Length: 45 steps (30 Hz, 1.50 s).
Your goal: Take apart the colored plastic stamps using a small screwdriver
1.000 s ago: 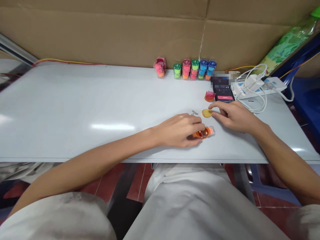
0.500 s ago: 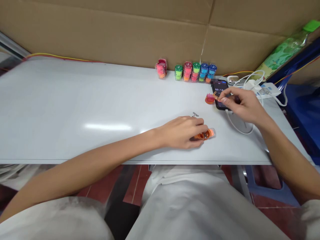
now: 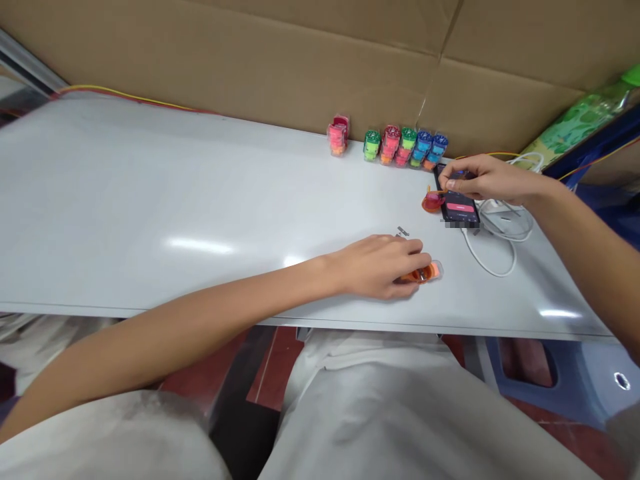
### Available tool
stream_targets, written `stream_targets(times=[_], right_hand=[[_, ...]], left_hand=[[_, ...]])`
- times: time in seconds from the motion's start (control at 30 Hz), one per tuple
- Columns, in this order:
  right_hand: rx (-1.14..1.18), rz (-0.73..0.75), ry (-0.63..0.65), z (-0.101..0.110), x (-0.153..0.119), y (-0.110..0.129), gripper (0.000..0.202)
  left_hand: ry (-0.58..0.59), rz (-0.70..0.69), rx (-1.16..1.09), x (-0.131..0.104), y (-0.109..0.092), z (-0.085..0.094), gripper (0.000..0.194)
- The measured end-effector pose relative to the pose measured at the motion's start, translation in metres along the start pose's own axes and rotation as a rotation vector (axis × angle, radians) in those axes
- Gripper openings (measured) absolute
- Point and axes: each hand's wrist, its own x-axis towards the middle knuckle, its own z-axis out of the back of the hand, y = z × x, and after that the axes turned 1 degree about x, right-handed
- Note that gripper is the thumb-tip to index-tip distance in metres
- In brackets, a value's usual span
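The left hand [image 3: 383, 268] curls around a translucent orange plastic case [image 3: 425, 274] on the glossy white tabletop [image 3: 250, 193]; even pressure should steady it. Well apart, the right hand [image 3: 483, 179] pinches a thin amber plastic piece [image 3: 440, 192] at the pink-and-orange plastic cup [image 3: 431, 203]; a light edge grip suits it, though whether they touch is unclear
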Motion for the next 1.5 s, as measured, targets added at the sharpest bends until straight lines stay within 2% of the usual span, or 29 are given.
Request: stream_targets(times=[0.13, 0.33, 0.4, 0.5, 0.63, 0.7, 0.73, 0.8, 0.9, 1.0, 1.1, 1.5], right_hand=[[0.011, -0.01, 0.047, 0.003, 0.001, -0.002, 0.042], [-0.008, -0.06, 0.002, 0.002, 0.003, -0.005, 0.041], [0.003, -0.086, -0.063, 0.002, 0.001, -0.002, 0.034], [0.031, -0.108, -0.231, 0.004, -0.006, 0.009, 0.019], [0.101, -0.026, -0.316, 0.002, -0.027, 0.031, 0.018], [0.232, 0.116, -0.346, -0.008, -0.042, 0.042, 0.024], [0.318, 0.185, -0.322, -0.017, -0.049, 0.047, 0.027], [0.422, 0.313, -0.372, -0.04, -0.062, 0.053, 0.024], [0.391, 0.408, -0.44, -0.079, -0.075, 0.053, 0.018], [0.34, 0.497, -0.443, -0.105, -0.078, 0.047, 0.016], [0.314, 0.537, -0.434, -0.113, -0.076, 0.04, 0.017], [0.232, 0.568, -0.397, -0.117, -0.074, 0.03, 0.021]], left_hand=[[0.0, 0.0, -0.015, 0.0, 0.001, -0.001, 0.018], [-0.003, 0.002, -0.025, -0.001, 0.001, -0.002, 0.019], [-0.001, 0.003, -0.027, -0.001, 0.001, -0.002, 0.02], [0.008, 0.009, -0.028, 0.0, 0.001, -0.001, 0.019], [0.022, 0.015, -0.026, -0.001, 0.002, 0.001, 0.019], [0.031, 0.03, -0.039, -0.001, 0.002, 0.003, 0.02], [0.032, 0.041, -0.05, 0.0, 0.003, 0.004, 0.02], [0.029, 0.062, -0.079, 0.0, 0.004, 0.005, 0.021], [0.008, 0.068, -0.118, 0.001, 0.005, 0.004, 0.023], [-0.022, 0.056, -0.12, 0.001, 0.006, 0.001, 0.025], [-0.057, 0.032, -0.086, 0.0, 0.008, -0.003, 0.026], [-0.097, 0.011, -0.061, 0.0, 0.009, -0.008, 0.026]])
